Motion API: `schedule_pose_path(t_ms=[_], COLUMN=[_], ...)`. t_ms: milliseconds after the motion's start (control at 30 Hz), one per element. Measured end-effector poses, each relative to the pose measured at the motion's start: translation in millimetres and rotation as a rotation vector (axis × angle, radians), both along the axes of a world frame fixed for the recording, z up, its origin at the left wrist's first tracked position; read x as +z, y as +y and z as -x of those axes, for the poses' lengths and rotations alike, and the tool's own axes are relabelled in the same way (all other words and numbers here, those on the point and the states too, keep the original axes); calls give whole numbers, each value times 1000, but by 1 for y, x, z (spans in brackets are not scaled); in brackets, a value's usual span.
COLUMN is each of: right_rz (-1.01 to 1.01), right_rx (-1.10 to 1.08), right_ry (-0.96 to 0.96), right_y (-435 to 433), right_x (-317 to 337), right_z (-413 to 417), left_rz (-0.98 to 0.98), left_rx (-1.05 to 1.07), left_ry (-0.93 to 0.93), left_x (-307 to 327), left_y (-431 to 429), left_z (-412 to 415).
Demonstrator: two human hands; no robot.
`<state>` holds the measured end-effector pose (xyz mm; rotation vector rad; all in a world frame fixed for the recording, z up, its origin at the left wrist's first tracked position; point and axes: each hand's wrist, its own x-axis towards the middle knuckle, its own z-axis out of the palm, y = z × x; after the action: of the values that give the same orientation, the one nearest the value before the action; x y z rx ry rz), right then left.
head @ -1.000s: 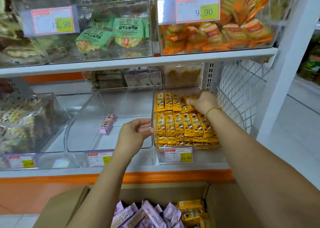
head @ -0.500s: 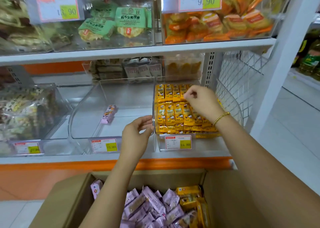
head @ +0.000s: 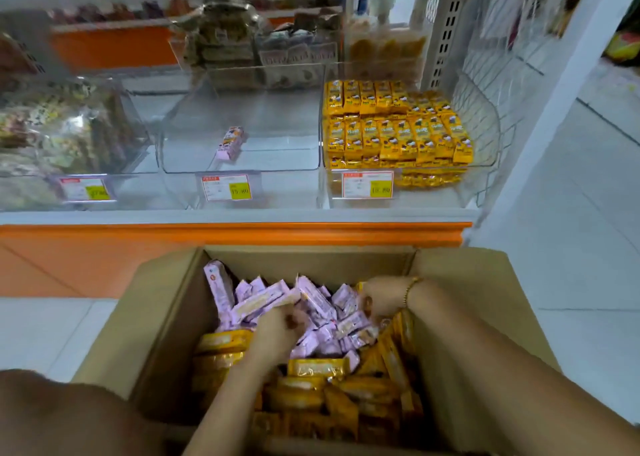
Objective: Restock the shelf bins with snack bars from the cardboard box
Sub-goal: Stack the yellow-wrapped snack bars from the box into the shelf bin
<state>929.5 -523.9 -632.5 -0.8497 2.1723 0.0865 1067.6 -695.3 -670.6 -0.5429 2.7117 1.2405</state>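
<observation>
An open cardboard box (head: 166, 317) stands on the floor below the shelf. Purple snack bars (head: 322, 303) fill its far half and yellow snack bars (head: 311, 390) its near half. Both hands are down inside it. My left hand (head: 277, 327) is curled around purple bars near the middle of the pile. My right hand (head: 379, 298), with a gold bracelet on the wrist, has its fingers in the purple bars at the right wall; blur hides its grip. On the shelf, the middle clear bin (head: 242, 168) holds a single purple bar (head: 230, 143). The right bin (head: 485, 158) is packed with yellow bars.
A left clear bin (head: 138, 165) holds mixed wrapped snacks. Price tags (head: 227, 187) hang on the bin fronts. A white wire divider (head: 485, 109) closes the shelf's right end beside a white upright post (head: 554, 116). More packets sit at the shelf's back. Tiled floor surrounds the box.
Both hands came down from the shelf bins into the box, and the view tilted down. The right hand left the yellow bin; the left hand let go of the bin edge.
</observation>
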Motion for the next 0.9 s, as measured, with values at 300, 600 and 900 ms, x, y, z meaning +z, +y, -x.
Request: schedule_pose_path(t_ms=[300,600,900], right_rz=[-243,-106,313], right_rx=[181,-73,-428], right_ry=[62,21,167], right_y=[5,6,22], right_x=[-53,-12,63], right_z=[-23,-8,15], left_rz=[285,503,-1006], left_rx=[-421,-426,245], left_ry=[-382,-328,-95], left_x=[-53,-58,10], left_y=[30,37,25], left_z=[0,-7,15])
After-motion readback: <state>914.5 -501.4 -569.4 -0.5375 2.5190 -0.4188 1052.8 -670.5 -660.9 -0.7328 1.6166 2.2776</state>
